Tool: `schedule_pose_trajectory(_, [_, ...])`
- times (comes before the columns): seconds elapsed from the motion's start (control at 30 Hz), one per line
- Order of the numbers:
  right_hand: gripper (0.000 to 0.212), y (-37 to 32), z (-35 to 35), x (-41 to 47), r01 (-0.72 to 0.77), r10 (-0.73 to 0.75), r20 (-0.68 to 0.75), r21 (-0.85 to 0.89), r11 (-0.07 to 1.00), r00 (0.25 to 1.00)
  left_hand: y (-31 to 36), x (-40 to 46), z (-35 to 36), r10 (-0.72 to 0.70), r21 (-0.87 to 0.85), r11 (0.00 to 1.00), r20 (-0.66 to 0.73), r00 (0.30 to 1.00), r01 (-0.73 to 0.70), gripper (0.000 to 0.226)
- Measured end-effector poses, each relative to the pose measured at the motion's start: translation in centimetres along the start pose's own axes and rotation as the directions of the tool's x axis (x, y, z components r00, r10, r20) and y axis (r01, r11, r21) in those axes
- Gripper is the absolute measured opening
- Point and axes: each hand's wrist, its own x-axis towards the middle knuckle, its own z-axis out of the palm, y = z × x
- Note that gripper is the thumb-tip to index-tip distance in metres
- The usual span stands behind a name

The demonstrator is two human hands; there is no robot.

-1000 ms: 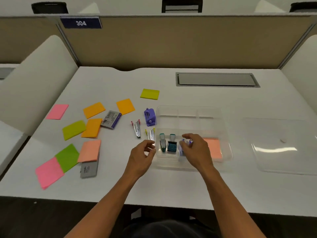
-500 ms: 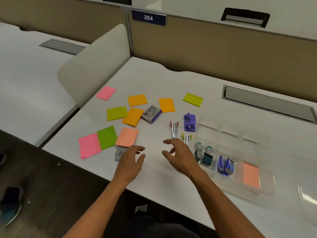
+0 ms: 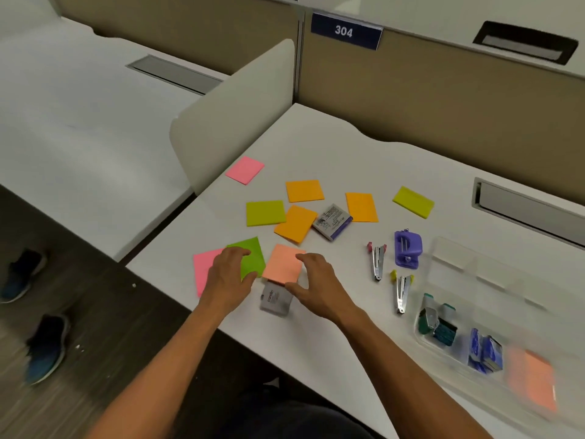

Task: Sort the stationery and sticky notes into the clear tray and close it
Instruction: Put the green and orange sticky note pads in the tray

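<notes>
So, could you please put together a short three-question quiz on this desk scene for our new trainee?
1. True or false: the clear tray already holds a salmon sticky-note pad.
2. Which pad lies between the two hands? A. salmon pad B. pink pad C. yellow-green pad
3. Fill in: the two small staplers on the desk lie just to the ___ of the tray.

Key
1. True.
2. A: the left hand is over the green pad, the right hand at the salmon pad's near edge.
3. Left.
</notes>
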Motion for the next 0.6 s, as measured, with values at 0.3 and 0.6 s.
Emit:
schedule_pose_trajectory(0.3, [0.112,-2.1,1.6,4.3,-0.088,0.119,0.103,-0.265,0.960,0.988,-2.2,3.9,0.4,-0.035,0.276,0.961,0.245,0.969,-0.035,0.103])
schedule_pose_trajectory(0.6, [0.133,-2.2,2.0,5.0,-0.151,0.153,-0.020,-0.309,0.939,0.988,-1.4,5.7,-0.7,-0.047,0.398,0.915,0.260,0.964,-0.063,0.127])
